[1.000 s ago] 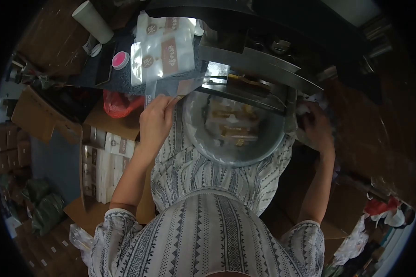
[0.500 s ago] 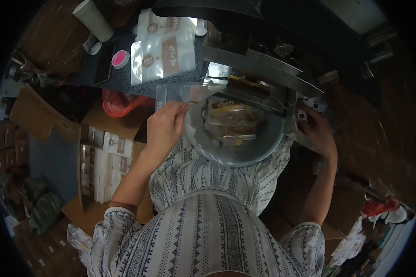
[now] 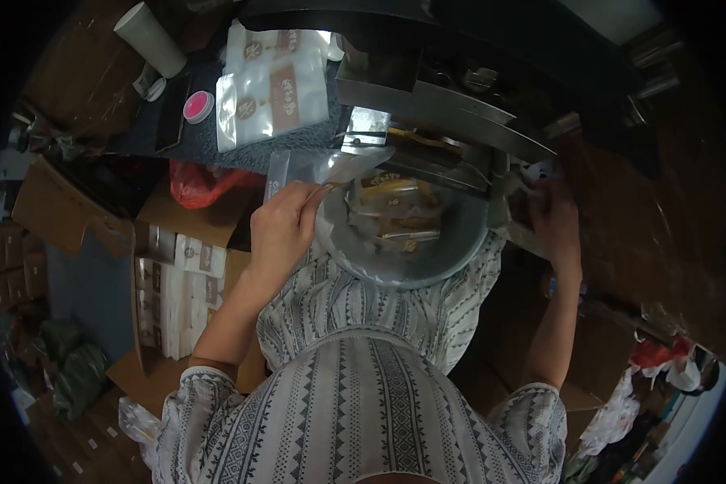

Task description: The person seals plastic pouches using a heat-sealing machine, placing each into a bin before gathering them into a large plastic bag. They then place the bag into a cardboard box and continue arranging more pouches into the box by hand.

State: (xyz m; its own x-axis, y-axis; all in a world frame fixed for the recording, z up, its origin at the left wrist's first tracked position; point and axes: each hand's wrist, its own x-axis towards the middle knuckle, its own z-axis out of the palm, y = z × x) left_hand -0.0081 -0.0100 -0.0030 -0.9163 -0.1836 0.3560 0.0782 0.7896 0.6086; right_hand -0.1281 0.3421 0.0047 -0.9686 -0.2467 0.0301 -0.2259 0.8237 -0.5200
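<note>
Pinched in my left hand [image 3: 284, 230] is the edge of a clear plastic bag [image 3: 293, 168], which spreads out above the rim of a grey bowl [image 3: 460, 266]. The bowl rests on my lap and holds several small packets [image 3: 403, 211] with brown print. My right hand [image 3: 553, 216] is right of the bowl, beside some small white pieces [image 3: 540, 171] at the side of a metal machine [image 3: 460, 109]. The fingertips of that hand are dark and partly hidden, so what they touch is unclear.
Printed bags [image 3: 273, 105] lie on a grey cloth, near a pink-topped round tin [image 3: 198, 106] and a white cup [image 3: 150, 39]. A cardboard box [image 3: 238, 282] of packets stands at the left, below a red plastic bag [image 3: 194, 184].
My right hand has moved slightly up around the white pieces. The view has shifted a little, and the clear bag's upper edge is raised slightly. My left hand keeps its pinch.
</note>
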